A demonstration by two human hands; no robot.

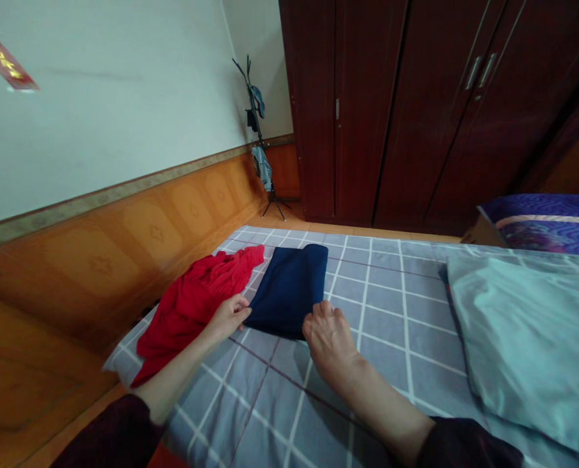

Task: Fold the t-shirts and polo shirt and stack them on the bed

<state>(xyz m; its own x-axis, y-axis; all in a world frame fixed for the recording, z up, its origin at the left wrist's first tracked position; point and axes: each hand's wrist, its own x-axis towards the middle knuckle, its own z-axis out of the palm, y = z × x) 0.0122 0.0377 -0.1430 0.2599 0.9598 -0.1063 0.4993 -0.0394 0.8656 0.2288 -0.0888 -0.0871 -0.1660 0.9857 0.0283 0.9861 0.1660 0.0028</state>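
Note:
A dark navy cloth (289, 286), folded into a rough rectangle, lies on the bed in front of me. My left hand (231, 314) pinches its near left corner between thumb and fingers. At the near right corner, my right hand (327, 327) is closed on the same cloth, knuckles up. The near edge runs between both hands and looks slightly raised. What kind of garment it is cannot be made out. A crumpled red cloth (196, 292) lies just left of it, partly behind my left forearm.
The bed has a grey checked sheet (386, 312). A pale green pillow (523, 338) lies at the right. Wood panelling (172, 221) runs along the left wall. Beyond the bed stand a coat rack (257, 123) and a dark red wardrobe (367, 117). Purple bedding (557, 221) is at far right.

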